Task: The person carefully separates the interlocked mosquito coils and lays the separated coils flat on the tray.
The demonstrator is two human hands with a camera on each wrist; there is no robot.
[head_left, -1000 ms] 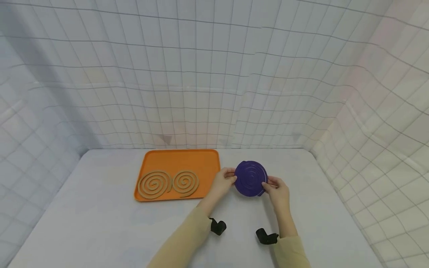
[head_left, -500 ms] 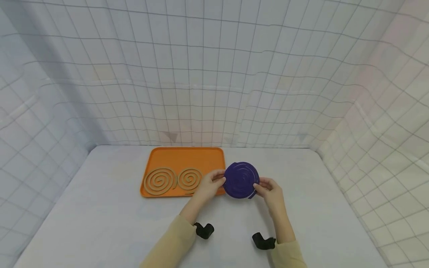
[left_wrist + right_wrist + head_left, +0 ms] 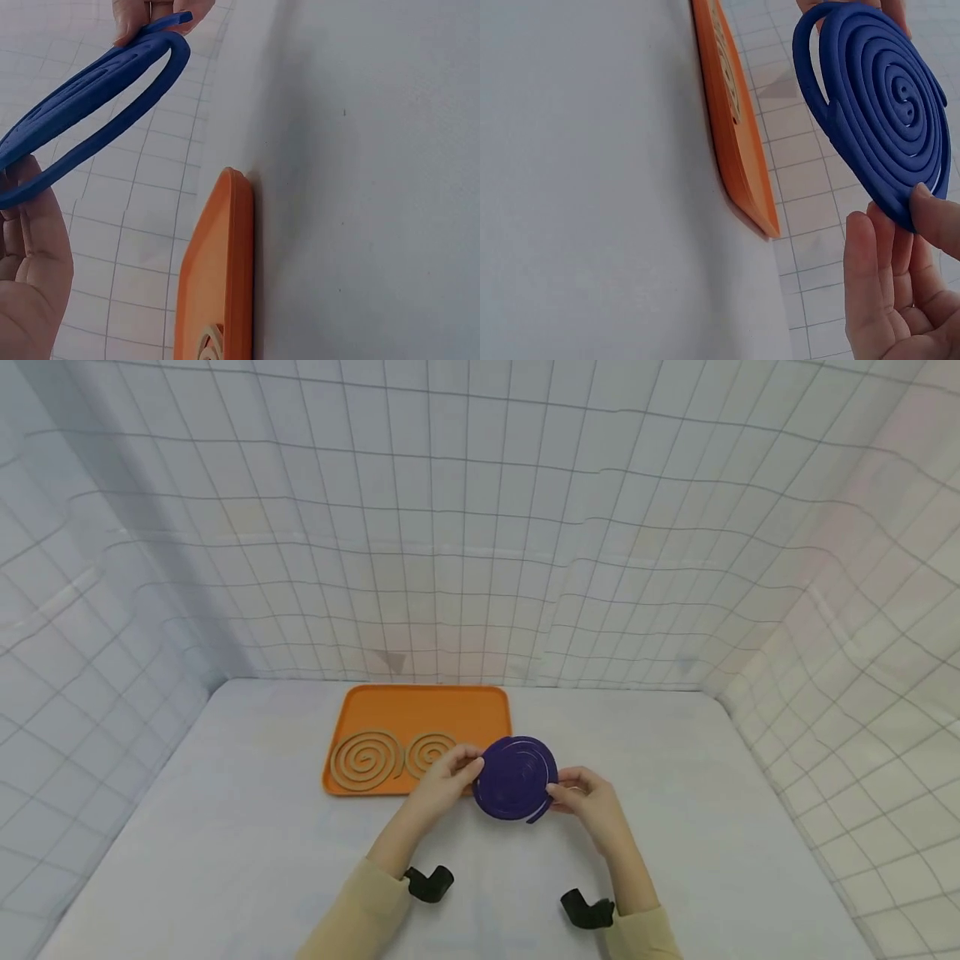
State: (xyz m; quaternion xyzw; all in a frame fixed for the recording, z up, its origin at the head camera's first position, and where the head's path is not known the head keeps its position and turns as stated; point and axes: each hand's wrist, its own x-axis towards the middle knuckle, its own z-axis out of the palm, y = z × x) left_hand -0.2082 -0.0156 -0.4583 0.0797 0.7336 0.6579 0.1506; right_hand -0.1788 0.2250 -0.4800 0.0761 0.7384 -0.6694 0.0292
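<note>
A flat purple-blue mosquito coil [image 3: 514, 779] is held up between my two hands above the white table. My left hand [image 3: 441, 783] pinches its left edge, thumb on the near face. The right hand [image 3: 596, 806] pinches the opposite edge, toward the lower right, where a loose strand end pokes out. In the left wrist view, an outer strand of the coil [image 3: 82, 94] bows away from the rest, leaving a slit. Tightly wound rings fill the coil's face [image 3: 889, 105] in the right wrist view, and a similar gap shows at its far side.
An orange tray [image 3: 427, 697] lies behind and left of my hands. Two tan mosquito coils rest in its front part: a left one [image 3: 365, 760] and a right one [image 3: 427, 752], partly covered by my left hand. Grid-patterned white curtains [image 3: 480, 527] surround the table [image 3: 225, 852].
Both hands have carried the purple-blue coil left and a little nearer, to the tray's front right corner. The loose strand end sticks out more at the lower right. The head view has shifted slightly.
</note>
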